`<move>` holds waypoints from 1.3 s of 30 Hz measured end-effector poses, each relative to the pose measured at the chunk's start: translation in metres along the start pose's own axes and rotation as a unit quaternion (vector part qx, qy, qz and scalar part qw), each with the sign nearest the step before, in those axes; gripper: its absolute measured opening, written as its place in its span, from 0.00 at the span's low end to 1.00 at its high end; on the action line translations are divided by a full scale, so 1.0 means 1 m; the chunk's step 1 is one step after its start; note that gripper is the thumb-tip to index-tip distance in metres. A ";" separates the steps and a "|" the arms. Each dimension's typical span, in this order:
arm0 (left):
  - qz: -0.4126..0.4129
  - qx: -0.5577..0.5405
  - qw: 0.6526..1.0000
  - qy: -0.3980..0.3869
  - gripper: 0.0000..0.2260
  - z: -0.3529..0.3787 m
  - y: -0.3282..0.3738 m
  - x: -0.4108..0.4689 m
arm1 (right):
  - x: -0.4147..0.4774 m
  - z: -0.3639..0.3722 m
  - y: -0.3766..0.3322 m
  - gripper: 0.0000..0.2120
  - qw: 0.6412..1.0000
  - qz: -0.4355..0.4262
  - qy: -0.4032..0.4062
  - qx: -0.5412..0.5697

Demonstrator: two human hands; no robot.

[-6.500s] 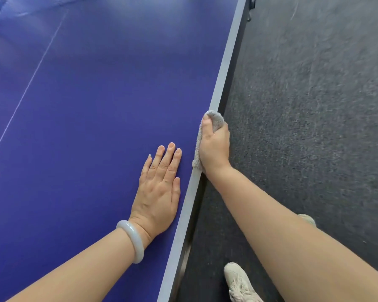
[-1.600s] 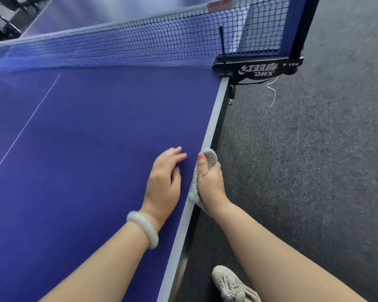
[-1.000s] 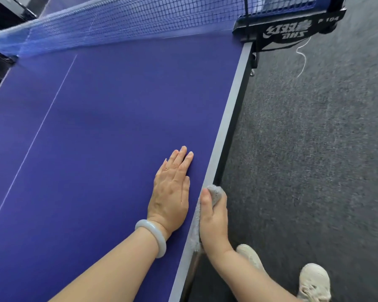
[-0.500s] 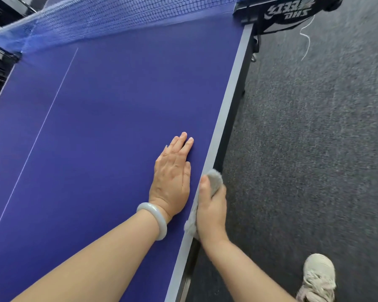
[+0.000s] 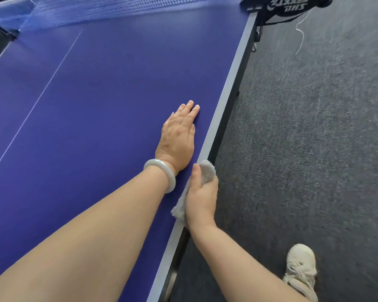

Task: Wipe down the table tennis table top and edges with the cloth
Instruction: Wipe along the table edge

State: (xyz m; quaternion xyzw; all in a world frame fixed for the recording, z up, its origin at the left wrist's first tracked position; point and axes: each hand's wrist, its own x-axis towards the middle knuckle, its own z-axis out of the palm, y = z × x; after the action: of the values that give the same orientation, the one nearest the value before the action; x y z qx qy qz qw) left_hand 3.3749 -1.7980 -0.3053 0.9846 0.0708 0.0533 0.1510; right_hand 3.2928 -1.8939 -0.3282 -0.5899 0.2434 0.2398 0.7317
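Note:
The blue table tennis table (image 5: 100, 101) fills the left of the view, and its pale side edge (image 5: 229, 79) runs diagonally from the net post towards me. My right hand (image 5: 202, 199) grips a grey cloth (image 5: 206, 172) wrapped over that edge, thumb on top and fingers hidden down the outer side. My left hand (image 5: 179, 136) lies flat on the blue top just inside the edge, fingers straight and pointing towards the net. A pale bangle sits on its wrist.
The blue net (image 5: 109, 7) crosses the top, with its black post clamp (image 5: 286, 7) at the table's right corner and a white cord hanging. Dark grey carpet (image 5: 314, 138) lies right of the table. My pale shoe (image 5: 301, 269) stands on it.
My right hand has slid the cloth back along the edge towards me, away from the net. My left hand has stayed flat on the top.

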 end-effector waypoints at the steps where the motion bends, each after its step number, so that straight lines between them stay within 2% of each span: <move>1: -0.002 -0.005 1.000 -0.004 0.21 0.000 0.001 0.000 | -0.008 -0.002 0.010 0.18 1.000 -0.004 -0.007 -0.012; 3: -0.016 -0.043 0.999 -0.003 0.20 -0.003 0.002 -0.002 | -0.009 -0.003 0.014 0.18 0.999 -0.019 -0.016 -0.028; 5: -0.063 -0.116 0.991 0.026 0.18 -0.009 0.005 -0.015 | -0.005 -0.005 0.011 0.23 0.998 -0.031 -0.021 -0.040; 7: -0.074 -0.145 0.986 0.031 0.17 -0.016 0.008 -0.051 | -0.002 -0.006 0.010 0.25 0.997 -0.043 -0.025 -0.055; 12: -0.023 -0.008 0.999 -0.026 0.21 -0.039 -0.020 -0.208 | -0.006 -0.008 0.009 0.25 0.997 -0.033 -0.043 -0.052; 15: -0.022 0.045 0.998 -0.041 0.22 -0.043 -0.036 -0.258 | -0.008 -0.006 0.009 0.27 0.998 -0.023 -0.034 -0.043; 18: -0.035 0.056 0.997 -0.032 0.23 -0.040 -0.034 -0.263 | -0.034 -0.001 0.029 0.19 0.999 -0.023 0.015 -0.028; 20: -0.032 0.062 0.997 -0.031 0.23 -0.038 -0.035 -0.262 | -0.074 -0.003 0.064 0.13 0.999 -0.032 0.012 -0.019; 24: -0.030 0.049 0.998 -0.025 0.22 -0.038 -0.041 -0.262 | -0.143 -0.014 0.122 0.15 0.999 -0.024 -0.043 0.000; 28: -0.031 0.035 0.999 -0.017 0.23 -0.038 -0.040 -0.261 | -0.139 -0.013 0.126 0.11 0.999 -0.012 -0.033 -0.012; 33: -0.023 0.043 0.999 -0.014 0.22 -0.037 -0.042 -0.262 | -0.086 -0.003 0.081 0.26 1.000 -0.023 0.008 0.001; 39: -0.025 0.052 0.998 -0.002 0.23 -0.035 -0.044 -0.262 | -0.070 -0.003 0.067 0.31 1.000 -0.007 0.006 0.024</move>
State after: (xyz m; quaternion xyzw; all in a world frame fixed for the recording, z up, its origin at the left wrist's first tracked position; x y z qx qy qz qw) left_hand 3.1074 -1.7875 -0.3077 0.9891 0.0980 0.0433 0.1010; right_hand 3.1964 -1.8888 -0.3340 -0.5751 0.2498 0.2254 0.7457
